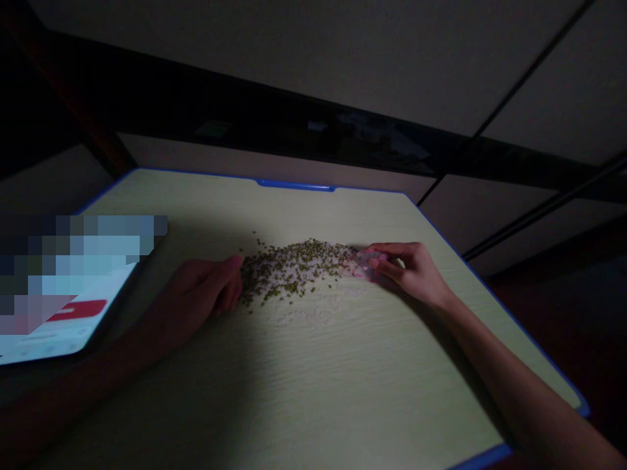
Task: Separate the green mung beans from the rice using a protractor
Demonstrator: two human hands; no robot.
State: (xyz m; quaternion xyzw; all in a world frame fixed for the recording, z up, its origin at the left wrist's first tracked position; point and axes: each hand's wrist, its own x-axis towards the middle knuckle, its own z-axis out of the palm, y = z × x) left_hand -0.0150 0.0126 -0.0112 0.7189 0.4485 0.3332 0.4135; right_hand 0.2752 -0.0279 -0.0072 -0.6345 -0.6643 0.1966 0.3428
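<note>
A loose heap of green beans [306, 264], like mung beans, lies mixed with pale grains that look like rice [313, 310] on the light wood-grain table. At the heap's left edge is my left hand [210, 284], its thumb and fingers pressed together. Whatever they may hold is hidden. My right hand [409, 267] pinches a see-through plastic piece with pink on it [368, 262], at the right end of the heap. Its exact kind is unclear in the dim light. Pale grains are scattered in front of the heap, and a few beans lie apart from it.
A lit tablet-like screen [93, 320], partly pixelated, stands at the left by my left forearm. The table [343, 391] has a blue edge and a blue raised strip [296, 186] at its far side. Behind it rise pale panels with a dark band.
</note>
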